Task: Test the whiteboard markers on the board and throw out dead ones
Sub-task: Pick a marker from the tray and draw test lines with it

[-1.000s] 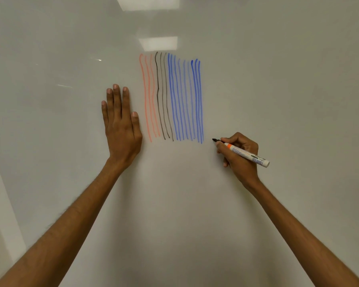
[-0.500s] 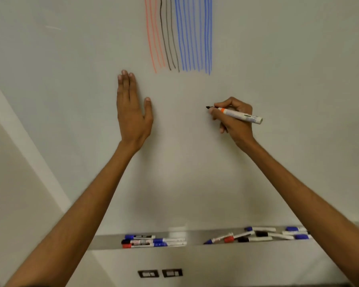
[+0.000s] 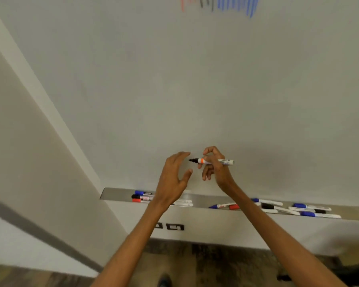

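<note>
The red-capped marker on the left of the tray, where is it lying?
In the head view, the red-capped marker lies at the left end of the tray, at the front edge, below a black-capped marker, left of the left hand.

Whiteboard (image 3: 174, 79) plain pale grey-white. Test strokes (image 3: 222, 4) at top edge: orange-red, black, blue stripes. Held marker (image 3: 214, 161): white barrel, orange band, black tip. Tray (image 3: 199, 200) dull silver. Tray markers (image 3: 278, 208): white barrels; caps blue, black, red. Floor (image 3: 216, 266) mottled dark brown. Wall plates (image 3: 174, 226) black.
</note>
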